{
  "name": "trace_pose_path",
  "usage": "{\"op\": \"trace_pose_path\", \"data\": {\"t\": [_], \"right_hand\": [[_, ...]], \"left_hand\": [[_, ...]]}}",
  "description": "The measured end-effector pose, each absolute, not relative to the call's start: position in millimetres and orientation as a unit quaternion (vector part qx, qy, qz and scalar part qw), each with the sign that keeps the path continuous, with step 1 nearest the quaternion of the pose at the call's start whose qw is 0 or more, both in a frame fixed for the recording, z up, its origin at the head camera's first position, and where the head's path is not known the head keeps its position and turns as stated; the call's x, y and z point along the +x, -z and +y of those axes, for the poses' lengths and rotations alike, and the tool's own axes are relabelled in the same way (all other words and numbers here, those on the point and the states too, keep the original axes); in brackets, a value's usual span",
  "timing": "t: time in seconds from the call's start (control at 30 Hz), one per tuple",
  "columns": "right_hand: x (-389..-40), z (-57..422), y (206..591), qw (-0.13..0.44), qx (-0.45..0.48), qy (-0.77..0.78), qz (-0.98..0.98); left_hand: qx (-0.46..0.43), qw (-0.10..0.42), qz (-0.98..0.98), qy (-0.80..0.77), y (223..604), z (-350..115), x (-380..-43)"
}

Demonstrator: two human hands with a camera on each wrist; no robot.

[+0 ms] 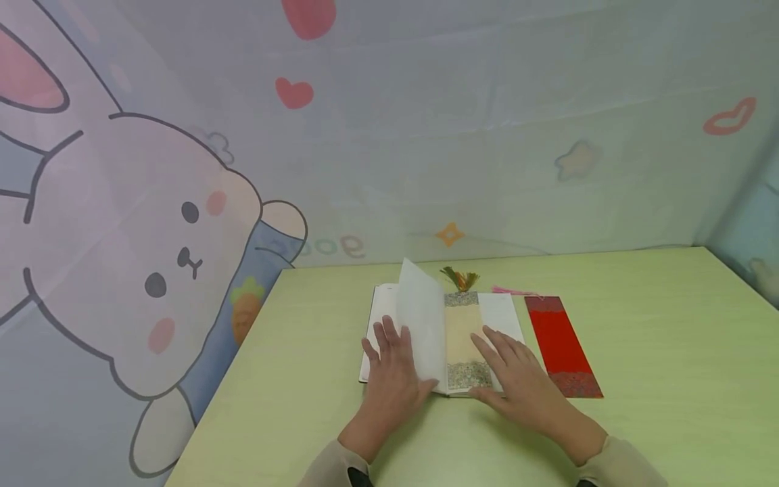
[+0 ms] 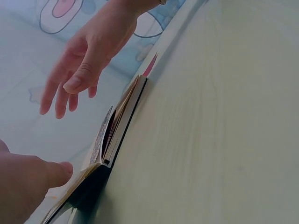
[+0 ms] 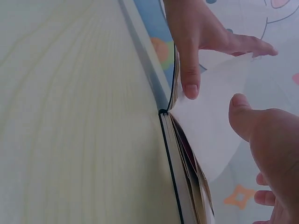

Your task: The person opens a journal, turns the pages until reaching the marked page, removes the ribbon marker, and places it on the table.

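An open notebook (image 1: 504,310) lies on the table, one white page (image 1: 422,321) standing up from its middle. On its right-hand page rests a beige bookmark (image 1: 464,331) with patterned end bands and a green-and-orange tassel (image 1: 460,279). My left hand (image 1: 392,385) is spread over the left side, against the raised page, thumb toward the spine. Over the bookmark and right page, my right hand (image 1: 523,389) hovers with fingers extended. In the left wrist view, that right hand (image 2: 91,58) shows a gap above the notebook's edge (image 2: 124,119).
Right of the notebook lies a red bookmark (image 1: 556,341) with patterned ends and a pink tassel (image 1: 514,291). The light green table (image 1: 669,338) meets a printed cloth backdrop (image 1: 487,135) at its far edge and left side.
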State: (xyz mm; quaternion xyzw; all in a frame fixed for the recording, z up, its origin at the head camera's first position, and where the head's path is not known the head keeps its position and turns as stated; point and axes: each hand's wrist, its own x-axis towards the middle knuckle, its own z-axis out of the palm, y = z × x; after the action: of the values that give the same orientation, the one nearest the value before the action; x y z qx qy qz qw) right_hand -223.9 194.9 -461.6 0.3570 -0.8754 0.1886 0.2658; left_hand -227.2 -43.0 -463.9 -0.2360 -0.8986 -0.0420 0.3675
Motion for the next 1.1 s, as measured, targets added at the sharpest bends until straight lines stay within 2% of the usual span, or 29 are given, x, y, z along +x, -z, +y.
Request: {"op": "trace_pose_path", "data": {"t": [0.2,0.47,0.57,0.7,0.87,1.1], "right_hand": [[-223,197,463,0.266,0.349,-0.187,-0.879],[-223,199,464,0.269,0.339,-0.173,-0.885],[-223,200,464,0.254,0.332,-0.168,-0.893],[-222,202,465,0.237,0.323,-0.164,-0.901],[-221,203,465,0.224,0.314,-0.164,-0.908],[-221,203,465,0.215,0.305,-0.158,-0.914]], "left_hand": [[-0.184,0.325,-0.927,-0.034,460,-43,-221],[-0.146,0.361,-0.920,-0.045,460,-44,-220],[-0.129,0.349,-0.927,-0.050,460,-44,-219],[-0.118,0.299,-0.945,-0.063,460,-46,-218],[-0.124,0.212,-0.967,-0.061,464,-53,-219],[-0.147,0.078,-0.985,0.037,473,-62,-220]]}}
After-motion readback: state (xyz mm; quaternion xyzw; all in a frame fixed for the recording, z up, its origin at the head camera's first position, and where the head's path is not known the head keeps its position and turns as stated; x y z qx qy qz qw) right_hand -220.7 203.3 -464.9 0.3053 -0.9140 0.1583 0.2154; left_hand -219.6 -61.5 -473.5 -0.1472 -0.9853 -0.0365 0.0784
